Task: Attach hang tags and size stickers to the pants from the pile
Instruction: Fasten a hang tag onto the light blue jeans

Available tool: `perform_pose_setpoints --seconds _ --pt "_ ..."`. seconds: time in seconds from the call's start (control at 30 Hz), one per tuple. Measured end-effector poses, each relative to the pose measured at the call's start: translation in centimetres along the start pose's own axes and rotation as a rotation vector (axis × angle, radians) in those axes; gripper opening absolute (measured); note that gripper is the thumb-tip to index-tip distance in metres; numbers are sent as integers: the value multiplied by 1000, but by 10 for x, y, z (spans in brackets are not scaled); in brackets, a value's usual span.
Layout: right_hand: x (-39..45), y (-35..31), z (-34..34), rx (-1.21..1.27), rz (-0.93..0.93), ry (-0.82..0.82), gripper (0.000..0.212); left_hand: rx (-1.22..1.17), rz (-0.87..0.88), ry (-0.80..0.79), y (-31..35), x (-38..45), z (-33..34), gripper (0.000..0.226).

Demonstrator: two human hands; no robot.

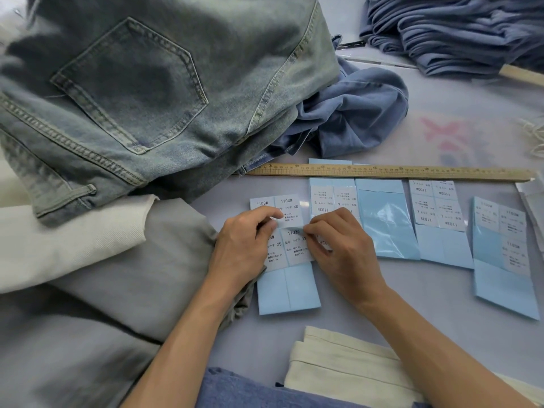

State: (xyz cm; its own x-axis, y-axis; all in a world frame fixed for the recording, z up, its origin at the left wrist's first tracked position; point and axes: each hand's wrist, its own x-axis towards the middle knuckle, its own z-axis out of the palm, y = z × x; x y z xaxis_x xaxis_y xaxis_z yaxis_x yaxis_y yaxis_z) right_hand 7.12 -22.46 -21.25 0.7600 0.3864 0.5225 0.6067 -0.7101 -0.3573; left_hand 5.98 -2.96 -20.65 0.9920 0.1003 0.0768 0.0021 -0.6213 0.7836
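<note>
1. We look down on a grey bench point(412, 304) where both of our bare hands meet over a blue sheet point(287, 291) of white size stickers.
2. Our left hand point(244, 245) has its fingers curled, thumb and forefinger pinching the upper sticker point(290, 210) near its lower edge.
3. Our right hand point(338, 245) is curled too, its fingertips point(307, 229) picking at the top corner of the lower sticker point(295, 245), seemingly to peel it.
4. The pants wait to the left: a faded pair of jeans point(132, 92), back pocket up, lies over grey pants point(123, 275) and a cream pair point(59, 240), just beside the sheet. No hang tags can be made out.
5. A wooden ruler point(397, 172) lies across the tops of four more sheets point(441, 231) to the right; a folded blue stack point(456, 33) sits at the far end.
6. Risks, as we judge them: the sticker may tear or fold onto itself if peeled from one corner too fast; two stickers may lift together; a wrong size may be picked, since the sheets lie so close.
7. Legible writing: stickers under our hands read "1103#" and "XS". The next sheet, upside down, shows "1103#" and "S". Smaller lines are too fine to read.
</note>
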Motion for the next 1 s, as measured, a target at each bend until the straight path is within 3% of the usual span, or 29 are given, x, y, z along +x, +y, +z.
perform_pose_setpoints --seconds 0.3,0.43,0.6,0.77,1.0 --pt "-2 -1 1 -48 -128 41 6 -7 -10 8 0 0 0 18" --pt "0 -4 0 -13 -63 49 3 -7 -9 13 0 0 -1 18" --pt "1 -2 -2 152 154 66 5 -9 5 2 -1 0 0 19" --pt "11 -2 -11 461 537 78 11 10 44 35 -5 -1 2 19" --pt "65 16 -80 889 834 83 16 72 126 77 -12 -5 1 20"
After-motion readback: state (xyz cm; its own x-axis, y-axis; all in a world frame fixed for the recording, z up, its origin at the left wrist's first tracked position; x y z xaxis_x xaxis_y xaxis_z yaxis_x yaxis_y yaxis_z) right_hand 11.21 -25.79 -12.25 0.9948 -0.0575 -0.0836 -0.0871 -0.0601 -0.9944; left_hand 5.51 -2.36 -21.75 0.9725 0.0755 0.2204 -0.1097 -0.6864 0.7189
